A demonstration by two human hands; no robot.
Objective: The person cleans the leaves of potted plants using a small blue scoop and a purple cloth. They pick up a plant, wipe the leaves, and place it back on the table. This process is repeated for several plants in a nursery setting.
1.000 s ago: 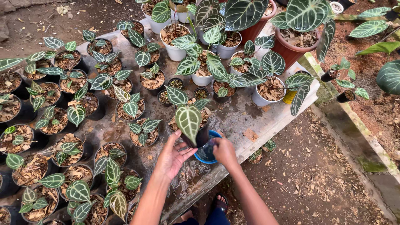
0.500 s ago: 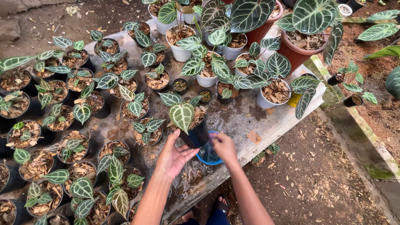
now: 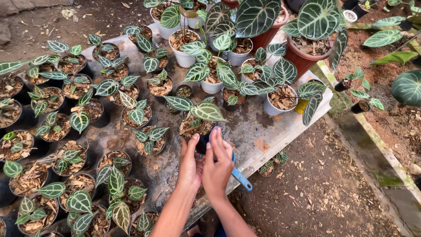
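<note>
Just below the middle of the frame, the left hand (image 3: 190,163) and the right hand (image 3: 218,165) come together side by side around a small black plastic pot (image 3: 202,141) holding a young plant with dark green, white-veined leaves (image 3: 207,111). Both hands have the fingers stretched out nearly straight and close together, palms turned inward toward each other, cupping the sides of the pot rather than gripping it tight. The left thumb touches the edge of the right hand. Whether the fingertips actually press on the pot wall cannot be told, since the backs of the hands hide it. The pot's brown bark filling shows just above the fingertips, and the plant leans toward the upper middle of the frame.

Under the right hand a blue plastic scoop handle (image 3: 241,179) sticks out toward the lower right, lying on the wet grey concrete slab (image 3: 258,127) that carries the pots.

To the left and lower left stand many more black pots of the same veined seedlings (image 3: 70,153), packed close together. Across the top centre sit white plastic pots (image 3: 184,59) with larger plants, and at the upper right a terracotta-red pot (image 3: 305,61) with broad leaves. Bare brown soil (image 3: 315,188) fills the lower right.
</note>
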